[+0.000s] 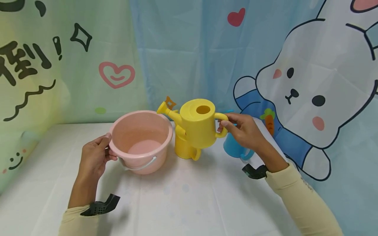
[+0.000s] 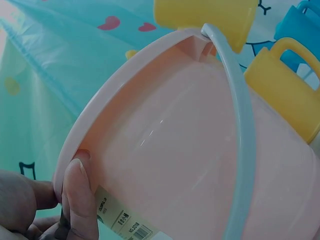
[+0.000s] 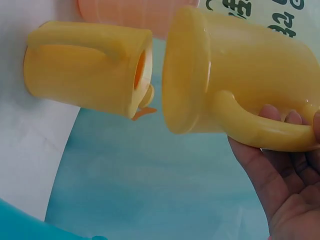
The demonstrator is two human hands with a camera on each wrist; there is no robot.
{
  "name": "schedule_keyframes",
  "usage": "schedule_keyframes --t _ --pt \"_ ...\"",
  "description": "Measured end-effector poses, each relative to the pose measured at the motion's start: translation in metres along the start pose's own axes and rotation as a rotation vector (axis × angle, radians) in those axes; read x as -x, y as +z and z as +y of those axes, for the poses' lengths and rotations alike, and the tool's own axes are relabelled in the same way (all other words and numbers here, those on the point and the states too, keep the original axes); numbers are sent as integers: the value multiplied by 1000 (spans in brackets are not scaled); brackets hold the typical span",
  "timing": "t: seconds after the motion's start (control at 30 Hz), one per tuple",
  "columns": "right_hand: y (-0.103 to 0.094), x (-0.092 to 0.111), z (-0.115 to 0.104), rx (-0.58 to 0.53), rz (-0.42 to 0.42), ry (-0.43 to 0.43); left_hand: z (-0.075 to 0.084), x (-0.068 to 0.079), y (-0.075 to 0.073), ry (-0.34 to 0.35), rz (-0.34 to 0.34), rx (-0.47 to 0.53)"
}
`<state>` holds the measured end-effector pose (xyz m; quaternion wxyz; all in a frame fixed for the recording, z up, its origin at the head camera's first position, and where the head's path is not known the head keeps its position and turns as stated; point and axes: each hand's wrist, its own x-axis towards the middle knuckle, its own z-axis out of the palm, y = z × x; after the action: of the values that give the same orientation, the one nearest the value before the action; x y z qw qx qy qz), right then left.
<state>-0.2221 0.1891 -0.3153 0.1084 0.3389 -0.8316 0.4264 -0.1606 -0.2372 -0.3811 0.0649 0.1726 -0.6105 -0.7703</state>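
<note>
Pink bucket [image 1: 141,131] upright on white table [image 1: 177,203], left hand [image 1: 95,152] pinching its left rim, pale bail [image 1: 141,167] hanging down its near side; right hand [image 1: 243,129] grips the raised yellow watering can [image 1: 197,126] by its handle, right of the bucket, spout toward the bucket's rim. A second yellow can [image 1: 183,146] stands just right of the bucket, partly blocked by the raised one, and a blue can [image 1: 234,147] sits farther right, partly behind the right hand. Bucket's bare floor shows; raised can's inside too dark to tell.
</note>
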Motion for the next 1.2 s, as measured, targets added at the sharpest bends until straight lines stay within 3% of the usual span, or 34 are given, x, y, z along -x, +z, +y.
schedule_keyframes --t 0.5,0.83,1.2 --pt "-3 -4 -3 23 -130 15 0 0 0 -4 7 -5" --pt "-8 -12 -8 65 -177 -38 -1 0 -1 4 -11 8" --pt "-15 -23 -17 95 -232 -9 -1 -1 -1 12 -13 -6"
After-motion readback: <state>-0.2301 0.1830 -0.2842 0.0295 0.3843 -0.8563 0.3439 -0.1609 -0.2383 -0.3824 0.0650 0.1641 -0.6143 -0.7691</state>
